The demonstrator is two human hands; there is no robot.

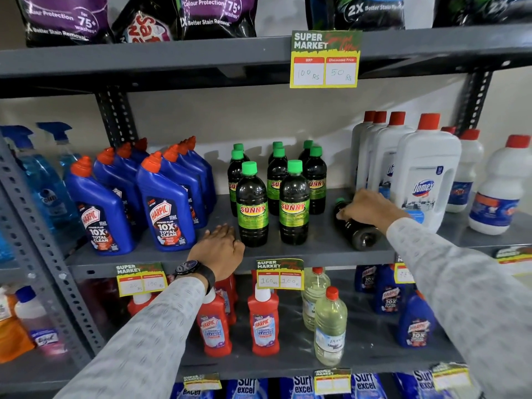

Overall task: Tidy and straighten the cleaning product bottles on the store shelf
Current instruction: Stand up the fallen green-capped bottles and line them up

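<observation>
Right hand (367,207) grips fallen bottle (355,228) — lying flat, cap pointing back-left.

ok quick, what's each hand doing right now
Left hand: loosely curled, holding nothing, resting on the shelf edge.
Right hand: closed over the fallen dark bottle lying on its side.

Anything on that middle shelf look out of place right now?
Yes. One dark bottle lies on its side, right of the upright Sunny bottles, its green cap pointing towards the back. The right hand rests on it. The left hand is at the shelf edge.
</observation>
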